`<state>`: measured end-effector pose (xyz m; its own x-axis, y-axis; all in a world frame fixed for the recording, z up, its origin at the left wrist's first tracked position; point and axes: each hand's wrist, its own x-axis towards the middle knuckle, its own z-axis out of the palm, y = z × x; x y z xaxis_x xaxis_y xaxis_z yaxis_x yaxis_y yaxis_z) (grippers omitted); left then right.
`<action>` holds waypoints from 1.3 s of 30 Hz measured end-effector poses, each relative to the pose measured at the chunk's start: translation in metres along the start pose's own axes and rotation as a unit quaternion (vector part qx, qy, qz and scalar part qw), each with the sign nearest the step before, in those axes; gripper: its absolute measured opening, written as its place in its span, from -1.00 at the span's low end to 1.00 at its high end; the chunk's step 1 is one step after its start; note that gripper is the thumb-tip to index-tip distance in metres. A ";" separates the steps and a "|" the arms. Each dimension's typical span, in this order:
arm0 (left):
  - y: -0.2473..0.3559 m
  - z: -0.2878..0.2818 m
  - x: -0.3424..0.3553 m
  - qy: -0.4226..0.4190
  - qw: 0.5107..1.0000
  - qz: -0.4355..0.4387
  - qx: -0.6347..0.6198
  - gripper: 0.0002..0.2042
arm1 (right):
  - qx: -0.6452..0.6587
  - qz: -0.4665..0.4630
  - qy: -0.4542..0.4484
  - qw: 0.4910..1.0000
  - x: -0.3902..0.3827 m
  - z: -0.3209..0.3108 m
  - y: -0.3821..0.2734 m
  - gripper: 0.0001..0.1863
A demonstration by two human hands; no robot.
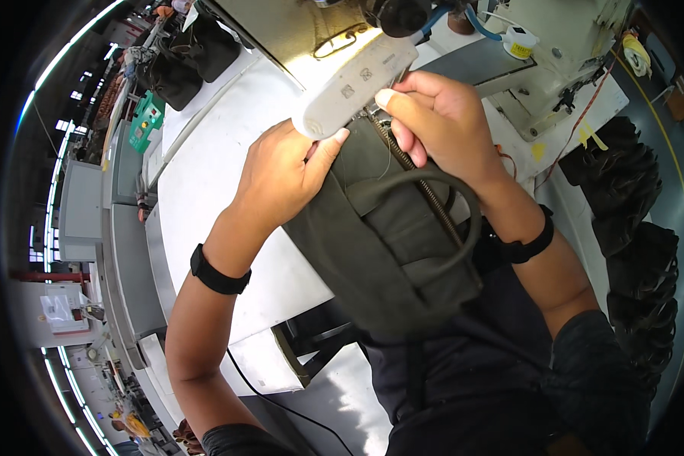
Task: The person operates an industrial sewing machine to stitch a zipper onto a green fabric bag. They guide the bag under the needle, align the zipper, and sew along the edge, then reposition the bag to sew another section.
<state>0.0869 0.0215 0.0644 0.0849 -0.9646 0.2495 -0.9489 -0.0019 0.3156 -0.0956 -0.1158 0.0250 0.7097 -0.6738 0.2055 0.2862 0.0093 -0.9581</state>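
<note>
Lying between the two hands, the soft dark olive-green fabric bag (330, 228) has its long axis slanting back and rightward from them to the wearer's dark-clad torso (494, 357), its brass-toned toothed zipper (433, 199) nearer the right hand (444, 125) than the left hand (281, 171). The left thumb rests at the bag's edge with its fingers hidden, while the right hand curls beside the zipper's far end; I cannot tell whether either grips. Matte and seamed, the bag bears a rounded same-coloured handle (475, 220) wearer-side of the right hand.
</note>
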 end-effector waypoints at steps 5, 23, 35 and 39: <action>0.007 0.007 -0.005 0.052 0.991 -0.050 -0.113 -0.77 | 0.000 -0.001 0.014 1.000 -0.001 0.008 -0.002 -0.80; 0.013 0.016 0.000 0.000 0.923 -0.166 -0.346 -0.75 | 0.069 0.083 0.003 0.994 -0.047 0.007 0.013 -0.68; -0.002 0.015 0.004 -0.037 0.926 -0.153 -0.343 -0.75 | 0.226 0.140 0.174 0.948 -0.062 -0.017 0.050 -0.72; -0.003 0.014 0.001 -0.035 0.925 -0.148 -0.348 -0.74 | 0.185 0.171 -0.011 0.968 -0.084 -0.019 0.048 -0.72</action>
<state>0.0859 0.0165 0.0505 0.2670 -0.9637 0.0056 -0.4598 -0.1223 0.8796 -0.1539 -0.0724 -0.0419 0.8155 -0.5694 -0.1036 0.2401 0.4958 -0.8346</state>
